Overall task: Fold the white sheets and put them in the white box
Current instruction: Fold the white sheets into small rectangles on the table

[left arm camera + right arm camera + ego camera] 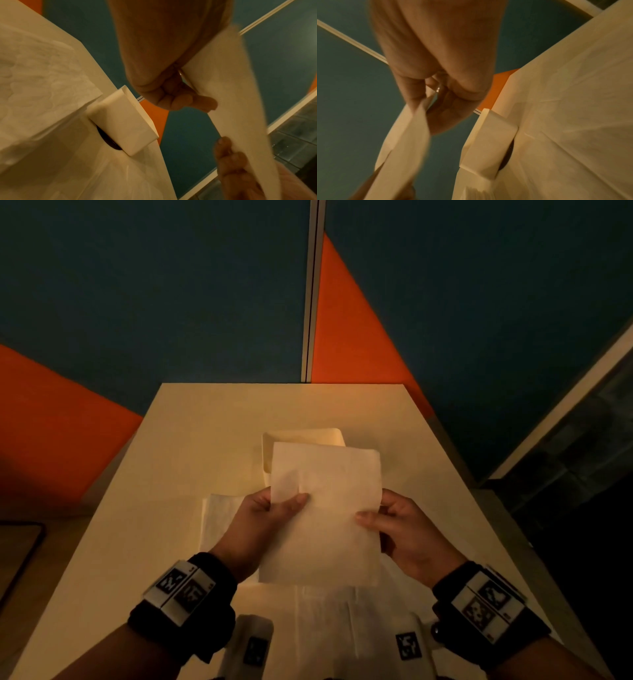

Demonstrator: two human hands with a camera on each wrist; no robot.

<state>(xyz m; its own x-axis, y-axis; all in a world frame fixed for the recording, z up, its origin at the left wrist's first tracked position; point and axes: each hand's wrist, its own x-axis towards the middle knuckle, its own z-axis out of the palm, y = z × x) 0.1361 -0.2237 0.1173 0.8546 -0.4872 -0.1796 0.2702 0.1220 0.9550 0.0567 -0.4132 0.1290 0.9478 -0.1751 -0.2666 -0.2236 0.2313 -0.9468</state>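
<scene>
I hold a folded white sheet (325, 515) above the table, in front of the white box (301, 438). My left hand (270, 508) pinches its left edge with the thumb on top. My right hand (387, 518) pinches the right edge. In the left wrist view the sheet (228, 94) hangs between the fingers (185, 98), with the box (126, 121) on the table beyond. In the right wrist view my fingers (440, 105) grip the folded sheet (407, 142), and the box (489, 138) stands to the right. More white sheets (219, 515) lie flat under my hands.
The pale table (212, 419) is narrow, with its far edge at a blue and orange wall (171, 302). A dark tray-like thing (20, 546) sits off the table at the left. A glass partition (582, 440) runs along the right.
</scene>
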